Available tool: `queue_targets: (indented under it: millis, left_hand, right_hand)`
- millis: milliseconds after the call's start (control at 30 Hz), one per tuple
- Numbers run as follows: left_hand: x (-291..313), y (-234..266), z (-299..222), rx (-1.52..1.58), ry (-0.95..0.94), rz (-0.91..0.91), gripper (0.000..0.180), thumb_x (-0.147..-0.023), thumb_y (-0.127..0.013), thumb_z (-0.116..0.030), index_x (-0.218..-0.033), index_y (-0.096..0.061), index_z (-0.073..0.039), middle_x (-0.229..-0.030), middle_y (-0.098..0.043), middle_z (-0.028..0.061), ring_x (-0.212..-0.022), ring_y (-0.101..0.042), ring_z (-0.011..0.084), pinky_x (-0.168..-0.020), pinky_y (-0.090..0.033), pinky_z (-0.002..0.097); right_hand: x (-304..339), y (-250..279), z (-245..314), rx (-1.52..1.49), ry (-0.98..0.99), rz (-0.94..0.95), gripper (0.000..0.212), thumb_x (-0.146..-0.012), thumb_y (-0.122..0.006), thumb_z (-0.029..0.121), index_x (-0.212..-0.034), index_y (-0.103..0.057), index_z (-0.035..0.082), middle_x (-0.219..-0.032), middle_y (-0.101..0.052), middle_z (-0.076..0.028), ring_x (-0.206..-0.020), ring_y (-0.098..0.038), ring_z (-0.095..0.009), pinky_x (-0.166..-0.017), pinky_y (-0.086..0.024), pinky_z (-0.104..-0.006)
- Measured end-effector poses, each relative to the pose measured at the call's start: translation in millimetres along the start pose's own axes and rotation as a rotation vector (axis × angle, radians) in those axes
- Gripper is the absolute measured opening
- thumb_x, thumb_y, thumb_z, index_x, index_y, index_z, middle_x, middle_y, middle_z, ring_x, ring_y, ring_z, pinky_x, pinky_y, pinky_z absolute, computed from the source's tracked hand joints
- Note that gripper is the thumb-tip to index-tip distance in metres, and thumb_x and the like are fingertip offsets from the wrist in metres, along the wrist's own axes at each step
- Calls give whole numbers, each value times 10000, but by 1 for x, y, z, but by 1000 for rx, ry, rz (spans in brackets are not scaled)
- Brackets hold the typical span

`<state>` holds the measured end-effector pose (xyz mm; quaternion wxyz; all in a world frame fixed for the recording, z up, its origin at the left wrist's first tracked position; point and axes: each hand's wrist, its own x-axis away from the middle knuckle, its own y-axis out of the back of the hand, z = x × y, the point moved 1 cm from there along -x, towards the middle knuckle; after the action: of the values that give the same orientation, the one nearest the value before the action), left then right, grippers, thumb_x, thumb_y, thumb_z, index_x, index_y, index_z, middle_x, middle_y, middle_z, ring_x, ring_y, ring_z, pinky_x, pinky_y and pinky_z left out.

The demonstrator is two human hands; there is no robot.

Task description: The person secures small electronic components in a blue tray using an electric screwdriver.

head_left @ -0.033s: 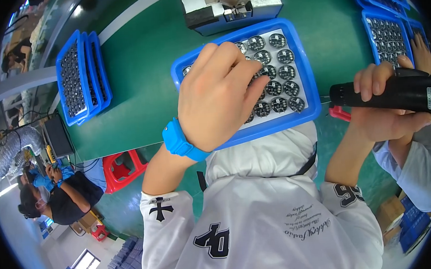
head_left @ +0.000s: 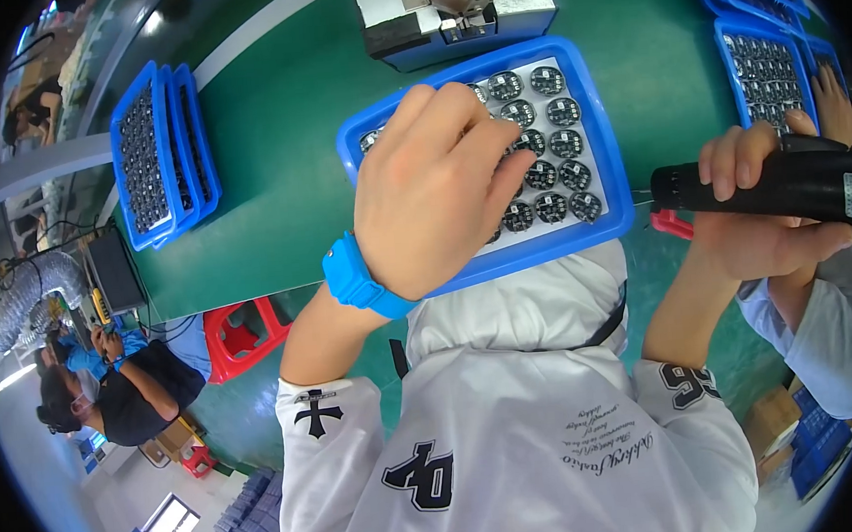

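Note:
My left hand, with a blue band on its wrist, is over a blue tray. In the tray, rows of small round black circuit boards lie on a white sheet. The fingers curl down over the boards, thumb close to the forefinger. Whatever they pinch is hidden beneath the hand. Off the tray's right side, my right hand is wrapped round a black electric screwdriver. The tool lies sideways, its thin tip pointing left near the tray's rim.
Behind the tray stands a metal-topped fixture on the green table. Blue trays of boards are stacked at left and right. A co-worker's hand is by the right stack. Red stool and another person are at left.

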<state>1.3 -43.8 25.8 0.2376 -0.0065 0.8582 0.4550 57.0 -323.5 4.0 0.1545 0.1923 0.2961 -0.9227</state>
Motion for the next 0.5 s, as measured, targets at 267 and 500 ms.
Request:
queue_targets:
  millis: [267,500]
  left_hand:
    - [4,-4,-6,127,-20,162,206,-710,-875,-78,-880,-761,-57,-833,-605,46,-775,-582,244,-658,-490,365]
    - [11,-13,-7,116,-57,172,177,-703,-863,-76,-842,-756,-64,-818,-591,43,-769,-589,244,-649,-504,374]
  right_hand:
    - [-2,-1,-1,-34,-5,4,1153,-821,-388,964,-1505,-400,35,-843,-566,-84,-667,-552,-190,-633,-474,-365]
    - [0,-5,-5,-25,5,-43,1136,-830,-385,956,-1482,-414,27,-834,-563,-83,-654,-541,-177,-614,-468,-357]
